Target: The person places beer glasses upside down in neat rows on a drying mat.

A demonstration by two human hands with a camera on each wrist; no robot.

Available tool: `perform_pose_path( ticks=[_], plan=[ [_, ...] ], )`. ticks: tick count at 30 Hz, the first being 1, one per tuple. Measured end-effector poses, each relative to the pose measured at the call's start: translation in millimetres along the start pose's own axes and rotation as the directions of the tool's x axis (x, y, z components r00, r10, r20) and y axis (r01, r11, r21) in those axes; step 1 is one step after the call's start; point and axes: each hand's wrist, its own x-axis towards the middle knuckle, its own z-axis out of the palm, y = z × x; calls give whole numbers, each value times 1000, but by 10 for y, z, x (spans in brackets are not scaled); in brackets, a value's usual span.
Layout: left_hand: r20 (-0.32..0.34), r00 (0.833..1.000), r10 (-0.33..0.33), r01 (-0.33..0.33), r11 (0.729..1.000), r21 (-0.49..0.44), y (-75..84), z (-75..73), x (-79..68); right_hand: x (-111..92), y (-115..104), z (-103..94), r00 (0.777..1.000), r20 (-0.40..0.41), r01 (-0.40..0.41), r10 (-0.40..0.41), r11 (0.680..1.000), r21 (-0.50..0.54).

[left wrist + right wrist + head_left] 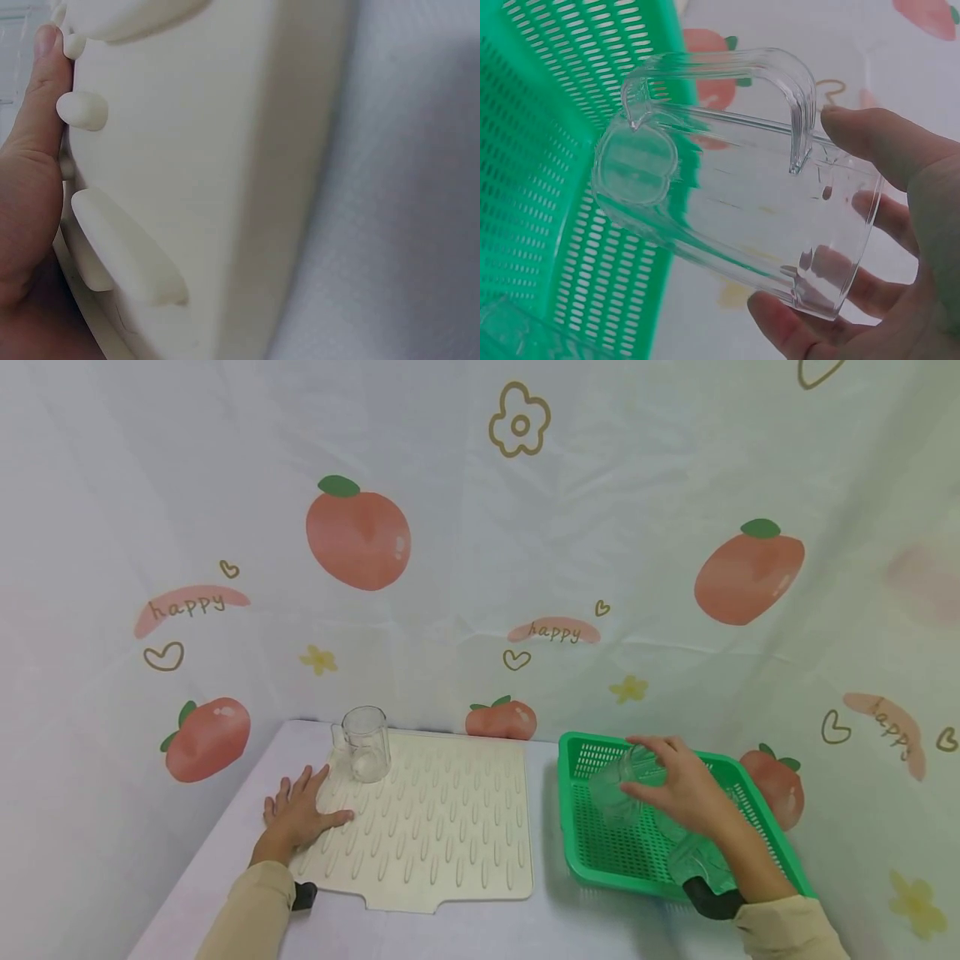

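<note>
My right hand [686, 785] grips a clear glass mug [618, 789] by its rim end, thumb on one side and fingers on the other. In the right wrist view the tilted mug [727, 187] shows its handle on the upper side and its base towards the green basket [630, 259]. Whether the base touches the basket is hard to tell. My left hand [300, 814] rests with spread fingers on the left edge of a cream ridged draining board [427, 814]. Another clear mug [366, 745] stands upright at the board's back left, beyond the left fingertips.
The green basket [567, 810] stands right of the board, with more clear glassware [701, 860] inside, partly hidden by the right arm. A white cloth [450, 652] with printed fruit hangs behind the table and at both sides.
</note>
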Motion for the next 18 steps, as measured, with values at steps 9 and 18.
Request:
perform_pose_path(
  ticks=[9,18],
  plan=[
    [15,1000,4,-4,1000,-5,-13,-12,7,34,-88,-86,997,-74,14,-8,997,82],
    [21,1000,2,-2,1000,8,-10,-25,2,102,-99,6,987,-160,43,-6,973,229]
  ],
)
